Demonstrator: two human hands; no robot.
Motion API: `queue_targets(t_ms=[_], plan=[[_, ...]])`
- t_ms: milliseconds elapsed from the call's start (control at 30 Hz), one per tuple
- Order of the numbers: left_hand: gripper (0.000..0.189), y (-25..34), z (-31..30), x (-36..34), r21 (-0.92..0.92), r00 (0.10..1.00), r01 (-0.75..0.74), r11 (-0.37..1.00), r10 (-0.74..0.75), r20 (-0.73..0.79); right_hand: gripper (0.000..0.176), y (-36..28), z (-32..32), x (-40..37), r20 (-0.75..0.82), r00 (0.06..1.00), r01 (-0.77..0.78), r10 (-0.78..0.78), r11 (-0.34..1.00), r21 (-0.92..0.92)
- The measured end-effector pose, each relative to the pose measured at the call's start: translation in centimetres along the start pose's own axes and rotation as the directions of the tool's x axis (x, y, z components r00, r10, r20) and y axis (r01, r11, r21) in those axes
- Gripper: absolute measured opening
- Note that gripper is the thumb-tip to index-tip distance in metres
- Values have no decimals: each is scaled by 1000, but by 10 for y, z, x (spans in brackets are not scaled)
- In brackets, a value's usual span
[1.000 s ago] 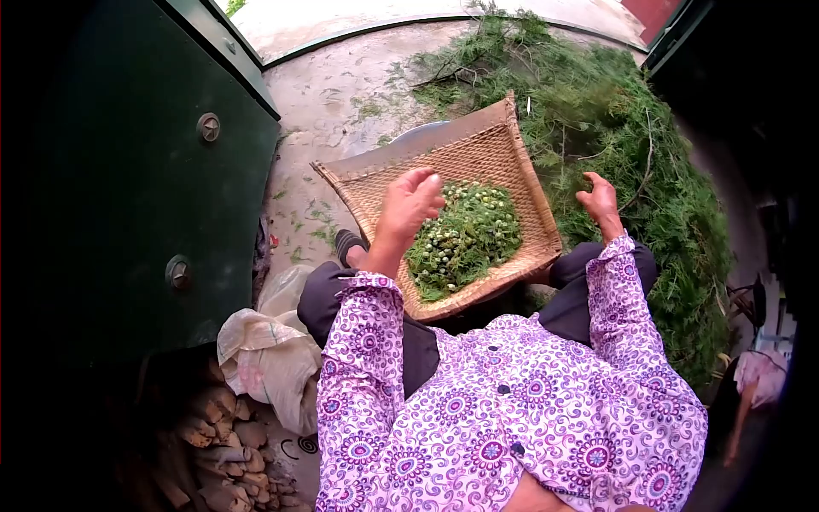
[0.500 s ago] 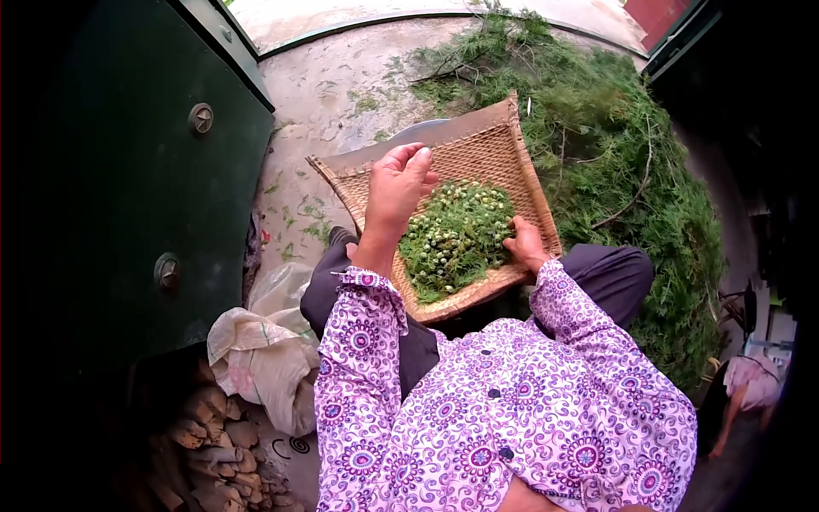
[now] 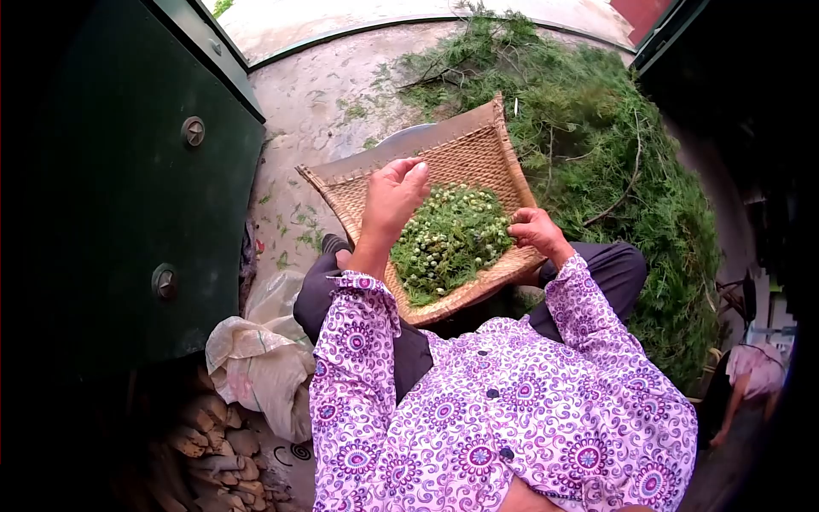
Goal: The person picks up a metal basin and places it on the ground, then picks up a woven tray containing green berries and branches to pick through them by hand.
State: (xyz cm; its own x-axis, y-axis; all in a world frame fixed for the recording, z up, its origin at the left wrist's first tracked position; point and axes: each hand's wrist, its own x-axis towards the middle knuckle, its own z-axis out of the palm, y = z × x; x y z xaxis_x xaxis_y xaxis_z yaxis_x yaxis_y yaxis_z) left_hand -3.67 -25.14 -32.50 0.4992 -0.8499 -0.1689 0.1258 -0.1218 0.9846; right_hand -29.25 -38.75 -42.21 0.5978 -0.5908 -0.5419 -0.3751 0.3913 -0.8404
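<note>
A woven winnowing basket (image 3: 465, 152) rests tilted across my lap. In it lies a heap of green sprigs and small pale round cones (image 3: 452, 235). My left hand (image 3: 394, 200) is raised over the basket's left part, thumb and fingers pinched together; anything between them is too small to make out. At the heap's right edge is my right hand (image 3: 539, 232), its fingers closed together near the sprigs and the basket's right side. What those fingertips hold, if anything, cannot be made out.
Cut evergreen branches (image 3: 597, 145) pile up at the right. A pale woven sack (image 3: 260, 363) and split firewood (image 3: 217, 444) are at the lower left, beside a dark green door (image 3: 205, 205). Part of another person (image 3: 751, 375) shows at the far right.
My left hand has come down slightly over the basket. My right hand has lifted from the basket's right edge, its fingers now drawn together. The whole view has shifted a little.
</note>
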Motion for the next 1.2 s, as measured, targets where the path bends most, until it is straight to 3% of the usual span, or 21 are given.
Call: queue_targets(t_ms=[67, 133, 233, 333, 433, 533, 667, 767, 833, 900, 967, 1000, 1133, 1200], plan=[[30, -10, 4, 1, 44, 998, -14, 999, 11, 56, 12, -6, 3, 0, 69, 998, -3, -6, 992, 124], [32, -27, 11, 0, 96, 991, -7, 995, -6, 130, 13, -13, 9, -3, 127, 990, 43, -59, 992, 122], [39, -50, 31, -7, 162, 944, 129, 978, -171, 282, 14, -31, 24, -12, 226, 967, 84, -117, 985, 149], [50, -53, 43, -18, 101, 807, 426, 899, -428, 407, 12, -42, 40, -15, 284, 935, 146, -210, 962, 232], [48, -52, 40, -21, -143, 720, 573, 807, -412, 559, 11, -48, 46, -16, 310, 918, 215, -246, 968, 130], [38, -50, 42, -24, -169, 796, 491, 854, -362, 485, 10, -47, 48, -17, 354, 899, 245, -259, 966, 84], [36, -54, 40, -24, -182, 769, 525, 832, -371, 521, 9, -46, 49, -21, 344, 902, 251, -261, 965, 74], [37, -60, 40, -21, -172, 792, 498, 850, -366, 489, 9, -44, 50, -21, 317, 912, 238, -261, 965, 110], [38, -54, 43, -24, -69, 847, 356, 932, -291, 444, 9, -44, 50, -22, 301, 919, 223, -255, 965, 136], [42, -55, 46, -28, -94, 882, 310, 946, -249, 400, 9, -47, 52, -25, 278, 935, 188, -219, 973, 134], [44, -65, 47, -27, 68, 935, -82, 994, 53, 352, 10, -49, 51, -25, 271, 938, 189, -216, 974, 123], [45, -65, 49, -28, 115, 942, -173, 978, 130, 310, 10, -50, 51, -25, 262, 941, 188, -212, 976, 113], [39, -62, 50, -29, 56, 918, -248, 967, 216, 333, 10, -44, 52, -22, 235, 951, 169, -200, 975, 144], [36, -59, 48, -29, 171, 895, -314, 934, 231, 382, 11, -43, 54, -21, 242, 950, 173, -197, 978, 116]])
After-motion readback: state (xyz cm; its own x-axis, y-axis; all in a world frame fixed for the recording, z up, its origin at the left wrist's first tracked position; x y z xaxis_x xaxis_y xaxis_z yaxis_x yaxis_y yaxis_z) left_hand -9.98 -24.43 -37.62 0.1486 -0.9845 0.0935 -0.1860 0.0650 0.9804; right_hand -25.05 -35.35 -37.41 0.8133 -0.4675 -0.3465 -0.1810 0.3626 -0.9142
